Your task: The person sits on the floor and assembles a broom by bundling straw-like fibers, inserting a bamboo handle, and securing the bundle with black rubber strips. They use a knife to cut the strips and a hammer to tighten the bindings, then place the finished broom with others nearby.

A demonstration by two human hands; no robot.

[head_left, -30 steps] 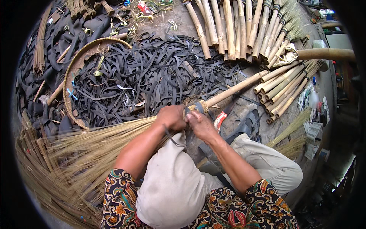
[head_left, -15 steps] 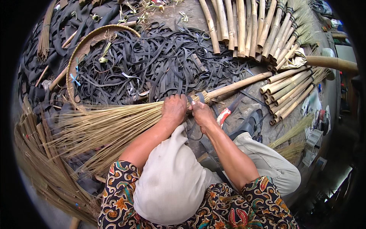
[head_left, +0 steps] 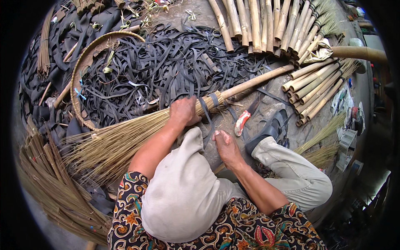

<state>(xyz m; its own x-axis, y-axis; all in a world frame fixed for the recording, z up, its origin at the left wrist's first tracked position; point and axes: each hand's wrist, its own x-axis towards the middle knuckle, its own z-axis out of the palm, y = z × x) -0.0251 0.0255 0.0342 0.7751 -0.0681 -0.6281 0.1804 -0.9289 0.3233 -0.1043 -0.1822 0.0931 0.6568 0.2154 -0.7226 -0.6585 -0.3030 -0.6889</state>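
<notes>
A stick broom (head_left: pixel 125 139) lies across in front of me, bristles fanning to the left and its bamboo handle (head_left: pixel 260 81) running to the upper right. My left hand (head_left: pixel 183 111) is closed around the bristle bundle near its bound end. A dark rubber strip (head_left: pixel 205 109) loops over the bundle just right of that hand. Its free end runs down to my right hand (head_left: pixel 227 148), which pinches it, held apart from the broom. Another dark band (head_left: pixel 214 99) circles the bundle nearer the handle. Right of it lies a knife with a red and white wrapped grip (head_left: pixel 241 123).
Black rubber strips (head_left: pixel 166 68) heap over a round woven tray (head_left: pixel 74 83) beyond the broom. Bamboo-handled brooms (head_left: pixel 258 25) lie at the upper right, with more bamboo handles (head_left: pixel 312 85) below. Loose bristle sticks (head_left: pixel 54 183) are piled at my left. My knee (head_left: pixel 179 187) rises near the broom.
My right hand has moved away from the bundle, down and toward me, drawing the rubber strip out taut. The left hand stays on the bristles. The view has shifted slightly.
</notes>
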